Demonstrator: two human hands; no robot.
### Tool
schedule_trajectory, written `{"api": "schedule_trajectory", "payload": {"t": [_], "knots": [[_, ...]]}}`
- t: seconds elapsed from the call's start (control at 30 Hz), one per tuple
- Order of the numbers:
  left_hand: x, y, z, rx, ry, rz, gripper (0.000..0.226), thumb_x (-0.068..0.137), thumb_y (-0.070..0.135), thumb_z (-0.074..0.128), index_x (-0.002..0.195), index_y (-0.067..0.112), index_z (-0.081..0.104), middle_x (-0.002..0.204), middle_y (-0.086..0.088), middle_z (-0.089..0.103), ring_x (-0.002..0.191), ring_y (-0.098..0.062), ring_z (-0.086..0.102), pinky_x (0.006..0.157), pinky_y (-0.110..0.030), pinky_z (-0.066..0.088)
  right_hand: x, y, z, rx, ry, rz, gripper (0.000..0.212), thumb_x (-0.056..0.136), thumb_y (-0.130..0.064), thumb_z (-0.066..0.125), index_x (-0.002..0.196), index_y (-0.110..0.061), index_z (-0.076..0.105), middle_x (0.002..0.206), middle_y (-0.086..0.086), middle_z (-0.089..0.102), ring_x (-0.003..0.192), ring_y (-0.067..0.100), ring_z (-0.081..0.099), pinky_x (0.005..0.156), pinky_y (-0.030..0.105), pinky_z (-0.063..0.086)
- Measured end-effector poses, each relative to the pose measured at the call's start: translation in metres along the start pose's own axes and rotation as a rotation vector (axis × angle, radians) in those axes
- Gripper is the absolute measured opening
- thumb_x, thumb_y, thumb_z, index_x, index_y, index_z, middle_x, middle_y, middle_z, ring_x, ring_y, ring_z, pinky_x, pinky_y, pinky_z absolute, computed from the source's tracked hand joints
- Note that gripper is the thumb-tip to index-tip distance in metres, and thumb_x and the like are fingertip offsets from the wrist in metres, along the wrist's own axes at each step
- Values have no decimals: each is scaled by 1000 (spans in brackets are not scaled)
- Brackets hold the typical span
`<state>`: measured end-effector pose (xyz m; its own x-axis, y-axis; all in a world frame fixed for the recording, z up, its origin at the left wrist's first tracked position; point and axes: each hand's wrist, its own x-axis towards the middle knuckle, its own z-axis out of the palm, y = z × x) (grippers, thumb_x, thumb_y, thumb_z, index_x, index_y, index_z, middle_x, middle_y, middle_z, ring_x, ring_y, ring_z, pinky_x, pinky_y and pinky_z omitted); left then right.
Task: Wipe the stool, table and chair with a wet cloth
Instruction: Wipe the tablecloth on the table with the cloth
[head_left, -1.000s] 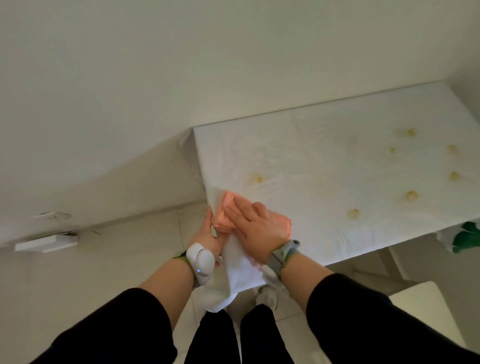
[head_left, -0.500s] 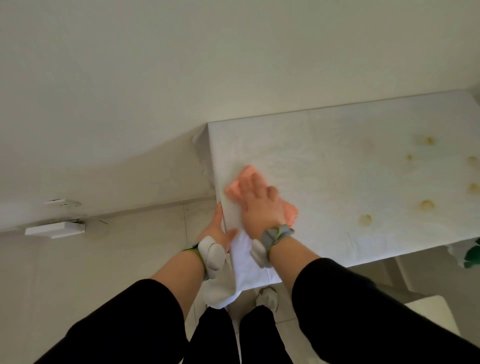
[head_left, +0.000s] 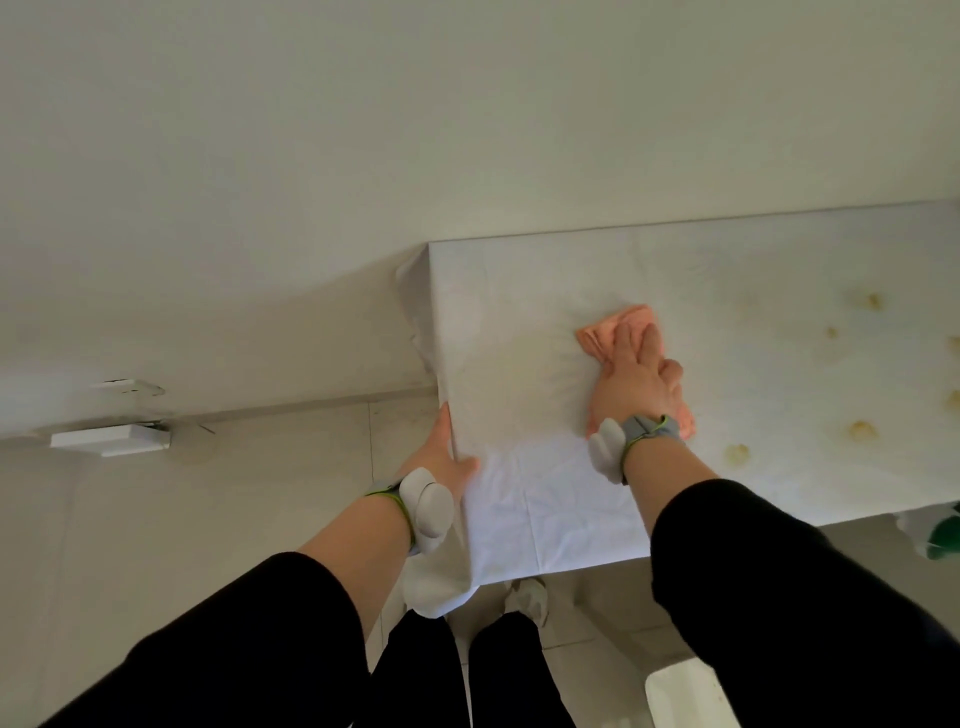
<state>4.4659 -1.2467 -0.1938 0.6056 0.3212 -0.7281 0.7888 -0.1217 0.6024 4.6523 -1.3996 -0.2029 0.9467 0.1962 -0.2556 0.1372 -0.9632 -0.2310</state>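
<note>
My flat right hand (head_left: 636, 382) is pressing the crumpled pink cloth (head_left: 618, 327) across the white-covered table (head_left: 545, 493); my left hand (head_left: 441, 457) is gripping its edge, and brown stains (head_left: 860, 431) are awaiting wiping.

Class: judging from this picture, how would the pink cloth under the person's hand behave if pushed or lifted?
The pink cloth looks bunched and folded beneath the right hand, so probably floppy. It likely slides easily across the smooth table. Lifted, it would probably droop.

One head-worn wide-angle view looks steeply down and forward from standing height, close over the near left corner of the table (head_left: 727, 291). Both forearms reach in from the bottom edge. The wall (head_left: 415, 130) fills the upper half.
</note>
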Motion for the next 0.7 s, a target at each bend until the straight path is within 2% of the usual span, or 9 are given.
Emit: {"api": "schedule_trajectory", "payload": {"t": [0.03,0.1,0.17,0.27,0.33,0.43,0.53,0.7], "knots": [[4,4,0,12,20,12,71,91,25,50,148,37,10,96,-1,64,74,-21,60,63,-25,47,-2,-1,2,2,0,-7,52,96,-33,26,146,-41,14,159,-8,4,127,34,26,106,44,24],[19,18,0,2,101,-15,53,94,24,46,144,20,29,121,-9,60,101,-31,60,84,-32,49,-1,4,2,-12,-11,-27,51,97,-36,26,146,-42,13,159,-8,4,128,35,25,106,44,24],[39,36,-4,-81,234,-130,39,98,25,37,130,4,45,128,-19,56,112,-35,55,94,-36,45,1,9,2,-37,-19,-55,51,97,-38,27,146,-43,13,159,-8,4,128,35,25,106,45,25],[62,57,4,-194,385,-307,39,102,15,26,131,-8,40,136,-25,46,123,-36,47,97,-37,38,5,11,1,-41,-23,-85,53,96,-38,31,146,-43,14,159,-7,3,128,35,25,106,44,25],[67,56,14,-230,527,-312,41,103,17,23,128,-9,41,135,-27,47,123,-38,47,98,-39,36,1,10,1,-32,-63,-133,56,95,-37,36,145,-46,14,159,-11,2,128,33,23,106,43,25],[73,50,30,-179,697,-221,49,102,31,20,113,-4,53,123,-26,56,113,-40,53,91,-41,39,-13,0,10,10,-82,-256,50,96,-40,33,143,-50,19,158,-14,5,127,29,23,105,42,27],[76,46,31,-159,743,-199,51,100,35,18,106,0,55,118,-26,58,108,-40,56,88,-40,41,-25,-26,20,32,-130,-405,51,95,-38,35,143,-47,22,159,-12,7,128,30,22,105,44,29],[77,46,34,-101,774,-247,53,99,41,14,109,8,53,116,-21,61,105,-38,58,84,-39,41,-6,-33,21,-119,-206,-727,53,96,-34,29,144,-48,12,159,-15,4,134,33,23,104,44,30]]}}
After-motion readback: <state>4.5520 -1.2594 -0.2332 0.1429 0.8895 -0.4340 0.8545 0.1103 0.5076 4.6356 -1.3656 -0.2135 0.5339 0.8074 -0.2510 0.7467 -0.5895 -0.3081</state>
